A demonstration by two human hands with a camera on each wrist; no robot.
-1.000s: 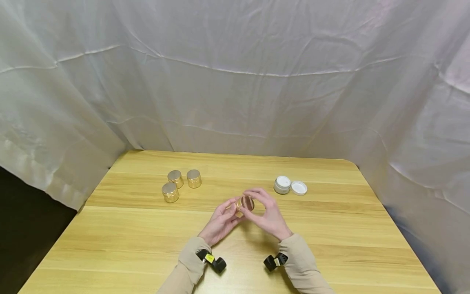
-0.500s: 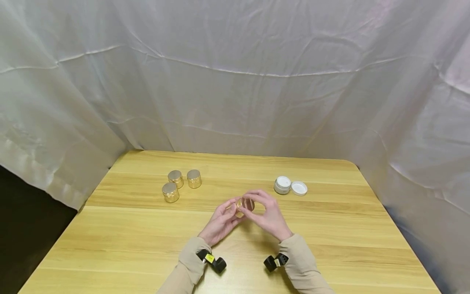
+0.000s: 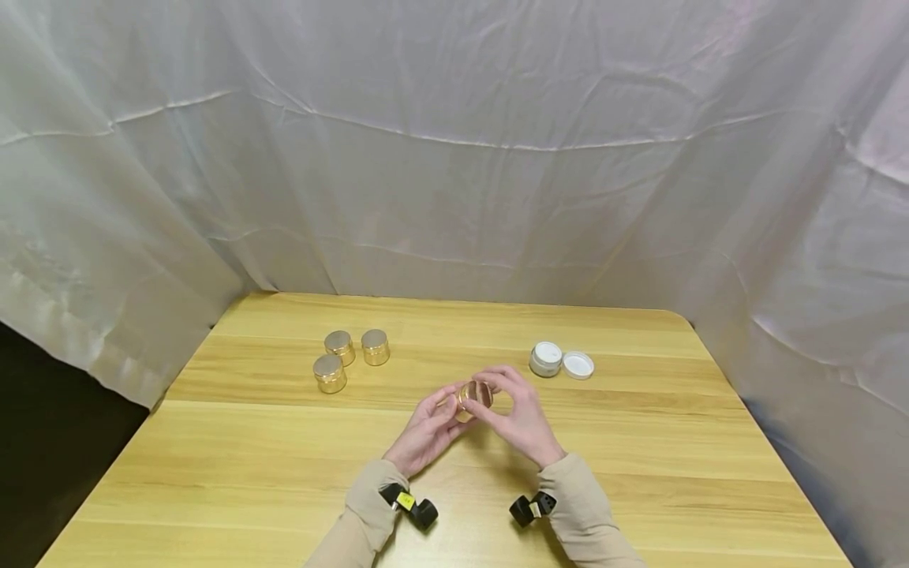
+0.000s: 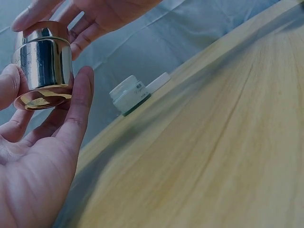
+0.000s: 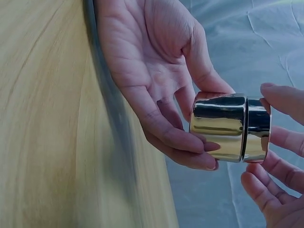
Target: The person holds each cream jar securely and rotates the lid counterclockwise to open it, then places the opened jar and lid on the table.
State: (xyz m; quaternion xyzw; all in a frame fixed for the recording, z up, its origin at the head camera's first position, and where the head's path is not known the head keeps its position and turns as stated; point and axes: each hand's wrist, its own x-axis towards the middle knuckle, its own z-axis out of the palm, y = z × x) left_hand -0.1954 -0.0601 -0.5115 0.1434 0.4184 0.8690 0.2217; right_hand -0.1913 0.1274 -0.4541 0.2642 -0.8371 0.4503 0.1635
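Observation:
Both hands hold a shiny gold jar (image 5: 218,126) above the middle of the table. My left hand (image 3: 426,430) grips its body, thumb on one side and fingers on the other, as the left wrist view shows. At the lid end, the thumb and fingers of my right hand (image 3: 521,414) pinch the gold lid (image 5: 257,133). A thin dark seam runs between lid and body, and the lid sits on the jar. The jar is tilted, its lid facing up and to the right in the head view.
Several lidded gold jars, such as the front one (image 3: 330,373), stand together at the back left. An uncovered white-topped jar (image 3: 546,359) stands at the back right, with a white lid (image 3: 578,364) lying beside it. Grey curtain (image 3: 454,197) hangs behind the wooden table (image 3: 248,450).
The jar's lid top shows slightly different reflections. Both hands keep nearly the same place and grip.

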